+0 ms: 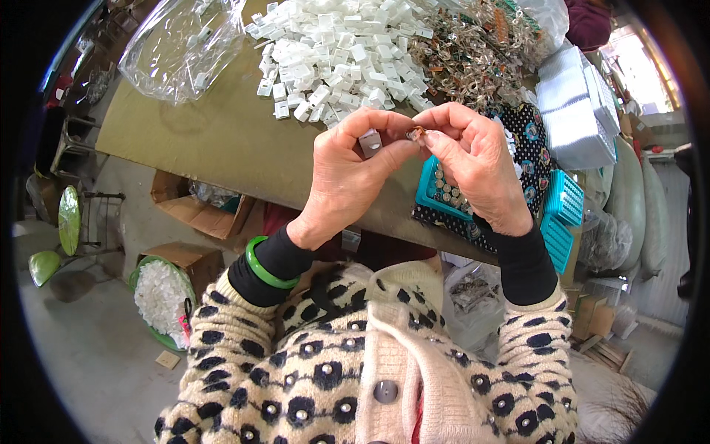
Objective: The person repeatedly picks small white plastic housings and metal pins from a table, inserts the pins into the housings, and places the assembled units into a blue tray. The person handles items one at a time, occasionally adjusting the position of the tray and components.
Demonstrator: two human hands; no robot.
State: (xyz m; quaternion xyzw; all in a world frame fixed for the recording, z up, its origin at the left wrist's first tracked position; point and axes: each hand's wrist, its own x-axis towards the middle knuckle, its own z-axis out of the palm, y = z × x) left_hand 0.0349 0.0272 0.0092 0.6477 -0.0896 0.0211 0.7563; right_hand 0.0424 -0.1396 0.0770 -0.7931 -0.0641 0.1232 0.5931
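My left hand [340, 169] is closed, with a small white plastic housing [370, 143] tucked between its fingers. A tiny clear-and-copper-coloured part [416, 135] sits where the fingertips of both hands meet, and my right hand [484, 166] pinches it. Its exact kind is too small to make out. Just beyond my hands lies a heap of similar white plastic housings [340, 55]. To its right is a tangled pile of clear and copper-coloured parts [473, 59]. Beneath my right hand a turquoise tray [424, 191] holds many small round metallic pieces.
The table [222, 140] carries a clear plastic bag [177, 52] at far left and stacked white trays [573, 111] at right. Turquoise baskets [566, 198] stand by the right edge. On the floor at left are a cardboard box [200, 211] and a green basin [140, 275] of white pieces.
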